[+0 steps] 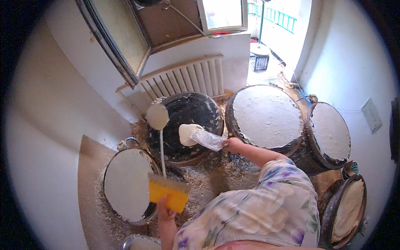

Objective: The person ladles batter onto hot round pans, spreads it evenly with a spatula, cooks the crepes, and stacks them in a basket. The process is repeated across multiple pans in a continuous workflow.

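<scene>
My left hand [166,209] is closed on a yellow, flat-bladed scraper [168,195] near the left griddle. Stretched forward, my right hand [234,144] grips a clear, plastic-looking flat tool [208,140] over the black round griddle [179,155]. At the tool's far end is a pale lump of batter or dough [188,134]; whether it touches the griddle I cannot tell. A long-handled round ladle [157,116] coated in pale batter reaches over the griddle's left side. The lower end of its handle meets the scraper, and what supports it is hidden.
Pale sheets cover the left griddle [128,185], the far right griddle [266,116], the one beside it [330,130] and the near right one [348,210]. A metal bowl [139,243] stands at the lower edge. Scraps litter the floor. Behind is a radiator [183,78].
</scene>
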`<state>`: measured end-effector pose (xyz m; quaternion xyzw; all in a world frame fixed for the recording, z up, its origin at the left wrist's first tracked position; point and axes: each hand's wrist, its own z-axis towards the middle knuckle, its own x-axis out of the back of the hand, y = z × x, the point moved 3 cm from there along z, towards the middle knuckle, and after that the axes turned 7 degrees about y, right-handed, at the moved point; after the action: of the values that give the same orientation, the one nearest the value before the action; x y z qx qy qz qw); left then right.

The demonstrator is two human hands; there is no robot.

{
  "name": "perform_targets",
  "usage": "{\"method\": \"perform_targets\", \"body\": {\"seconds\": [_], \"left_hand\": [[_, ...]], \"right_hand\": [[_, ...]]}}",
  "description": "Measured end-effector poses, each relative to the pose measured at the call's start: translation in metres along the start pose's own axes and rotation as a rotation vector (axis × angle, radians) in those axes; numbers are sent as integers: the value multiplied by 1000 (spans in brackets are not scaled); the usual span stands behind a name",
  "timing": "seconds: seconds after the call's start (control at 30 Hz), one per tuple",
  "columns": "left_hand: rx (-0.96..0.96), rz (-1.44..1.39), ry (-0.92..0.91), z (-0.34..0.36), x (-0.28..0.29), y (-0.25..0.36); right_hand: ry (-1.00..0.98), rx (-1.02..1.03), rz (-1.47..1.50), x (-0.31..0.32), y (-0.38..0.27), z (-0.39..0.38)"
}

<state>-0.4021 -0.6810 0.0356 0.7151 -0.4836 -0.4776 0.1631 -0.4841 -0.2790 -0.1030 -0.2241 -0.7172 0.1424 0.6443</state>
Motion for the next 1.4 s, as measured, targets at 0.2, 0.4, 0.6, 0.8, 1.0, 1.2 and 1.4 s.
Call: {"method": "perform_targets", "body": {"seconds": [0.2, 0.4, 0.6, 0.8, 1.0, 1.2, 1.4], "left_hand": [[-170, 79, 535, -133, 73, 10], [-137, -60, 807, -202, 127, -19], [-87, -97, 798, -197, 141, -37], [-82, -168, 798, -215, 151, -49], [-89, -269, 861, -249, 162, -75], [-86, -337, 904, -273, 173, -94], [-83, -388, 920, -289, 186, -106]], "right_hand": [[59, -146, 177, -32, 7, -27], [90, -71, 442, -93, -63, -35], [41, -33, 89, -69, -38, -15], [226, -269, 213, -60, -18, -24], [132, -221, 588, -111, -78, -25], [75, 177, -264, -87, -85, -1], [305, -146, -277, -51, -20, -5]]}}
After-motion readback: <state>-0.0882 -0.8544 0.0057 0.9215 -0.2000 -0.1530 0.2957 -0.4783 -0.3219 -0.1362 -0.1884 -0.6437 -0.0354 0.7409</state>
